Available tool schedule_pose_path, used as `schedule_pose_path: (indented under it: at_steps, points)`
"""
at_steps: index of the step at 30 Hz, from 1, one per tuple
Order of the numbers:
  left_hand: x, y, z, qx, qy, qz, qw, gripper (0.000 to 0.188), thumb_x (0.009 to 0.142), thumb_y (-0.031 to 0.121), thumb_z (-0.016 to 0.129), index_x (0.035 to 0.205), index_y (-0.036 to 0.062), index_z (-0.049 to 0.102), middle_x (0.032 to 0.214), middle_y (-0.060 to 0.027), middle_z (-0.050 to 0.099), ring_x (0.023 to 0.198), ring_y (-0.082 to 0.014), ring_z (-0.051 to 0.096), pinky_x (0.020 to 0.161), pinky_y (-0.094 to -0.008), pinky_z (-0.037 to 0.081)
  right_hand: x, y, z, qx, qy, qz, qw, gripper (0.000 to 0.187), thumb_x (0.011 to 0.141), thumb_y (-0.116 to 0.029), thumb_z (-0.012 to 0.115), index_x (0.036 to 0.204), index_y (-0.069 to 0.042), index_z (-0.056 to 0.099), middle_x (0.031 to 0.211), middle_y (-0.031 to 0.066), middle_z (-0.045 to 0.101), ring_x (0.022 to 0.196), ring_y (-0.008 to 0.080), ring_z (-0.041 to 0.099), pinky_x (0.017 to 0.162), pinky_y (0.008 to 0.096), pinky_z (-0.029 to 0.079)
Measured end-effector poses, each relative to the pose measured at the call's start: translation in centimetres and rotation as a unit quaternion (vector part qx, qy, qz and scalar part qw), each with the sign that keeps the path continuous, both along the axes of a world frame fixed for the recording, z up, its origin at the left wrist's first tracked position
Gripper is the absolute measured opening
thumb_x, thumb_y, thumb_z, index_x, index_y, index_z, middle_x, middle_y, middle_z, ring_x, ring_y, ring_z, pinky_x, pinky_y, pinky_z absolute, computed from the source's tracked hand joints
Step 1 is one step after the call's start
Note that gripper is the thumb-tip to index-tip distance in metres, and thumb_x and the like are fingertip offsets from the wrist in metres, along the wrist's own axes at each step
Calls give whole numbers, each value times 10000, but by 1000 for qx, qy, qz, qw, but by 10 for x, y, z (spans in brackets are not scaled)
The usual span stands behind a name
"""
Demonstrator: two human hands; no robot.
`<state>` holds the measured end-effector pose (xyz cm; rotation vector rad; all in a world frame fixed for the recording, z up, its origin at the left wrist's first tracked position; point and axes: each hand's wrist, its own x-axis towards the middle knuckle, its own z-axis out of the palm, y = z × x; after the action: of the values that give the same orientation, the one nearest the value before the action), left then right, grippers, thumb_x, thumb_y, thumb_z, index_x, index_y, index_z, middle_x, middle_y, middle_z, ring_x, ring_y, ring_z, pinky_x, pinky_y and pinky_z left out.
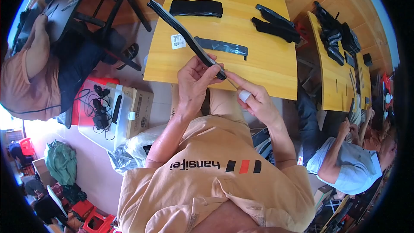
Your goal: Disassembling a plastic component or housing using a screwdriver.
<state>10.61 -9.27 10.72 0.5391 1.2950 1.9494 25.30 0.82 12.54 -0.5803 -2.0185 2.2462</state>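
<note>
My left hand [194,80] is closed around the lower end of a long, narrow black strip [183,32]. The strip looks layered, with pale edges, and slants up and away to the left over the table. My right hand [258,103], with white tape around one finger, pinches a thin metal rod-like tool [232,83]. Its far tip is at the strip's lower end, hidden by my fingers. Beyond my hands, a dark flat strip [224,46] with pale print lies on the yellow table [258,71], beside a small white label [177,41].
A black folded band [196,8] and several black pieces [276,25] lie farther back. A clear bin [97,125] with cables stands at lower left. People sit at left [32,77] and right [351,164]; another table [336,77] holds black items.
</note>
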Motion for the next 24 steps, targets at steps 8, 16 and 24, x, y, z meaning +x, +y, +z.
schedule_pose_path:
  at_steps: [8,16,24]
  points:
    - [1,2,1,6,-20,-13,1000,229,820,51,587,1025,-10,505,892,-102,613,814,-128,606,680,-233,528,0,-12,2,116,4,-49,992,514,831,34,360,1314,-135,395,577,5,355,536,82,350,529,206,352]
    - [5,3,-3,29,0,35,999,218,827,41,575,1026,-8,502,903,-90,609,807,-119,591,699,-240,522,-8,-13,-3,32,16,-59,998,506,846,7,334,1328,-144,374,564,-38,340,504,48,297,473,176,283]
    - [1,0,-6,10,15,48,999,218,827,55,581,1018,-17,504,890,-92,610,794,-116,591,683,-237,522,-8,-12,-4,-178,13,-69,982,500,843,11,331,1313,-144,399,571,-39,389,483,30,322,448,163,303]
